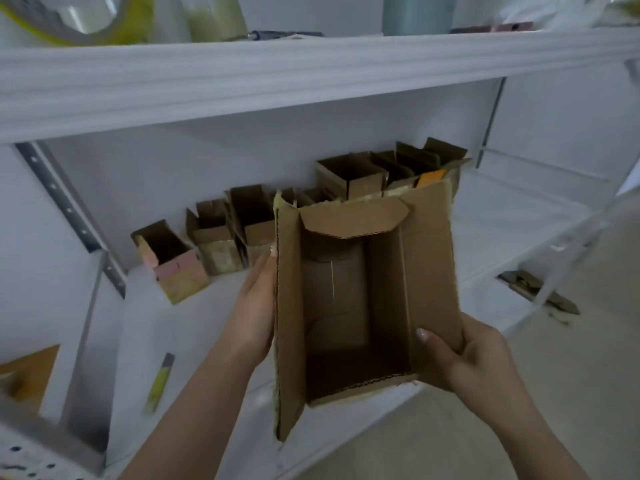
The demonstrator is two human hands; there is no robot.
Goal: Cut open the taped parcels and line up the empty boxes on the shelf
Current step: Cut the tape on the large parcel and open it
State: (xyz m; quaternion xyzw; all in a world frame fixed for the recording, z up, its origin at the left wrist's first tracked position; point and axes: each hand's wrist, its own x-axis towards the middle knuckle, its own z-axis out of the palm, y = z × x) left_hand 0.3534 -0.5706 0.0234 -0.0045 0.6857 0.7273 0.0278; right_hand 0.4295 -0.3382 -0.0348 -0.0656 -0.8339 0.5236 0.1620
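Head view: my left hand [256,306] presses flat and my right hand [460,355] grips the empty box [346,299] above the shelf [502,230]. Next I think I set it beside the row of boxes [277,220].

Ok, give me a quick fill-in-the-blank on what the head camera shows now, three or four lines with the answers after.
1. The open cardboard box is held by ____ hands, the left hand and the right hand.
2. Nothing shows inside the held box: it looks ____.
3. The row of opened boxes stands at the ____ of the shelf.
4. The yellow-handled cutter lies on the shelf to the ____ of the held box.

Missing words: two (both); empty; back; left
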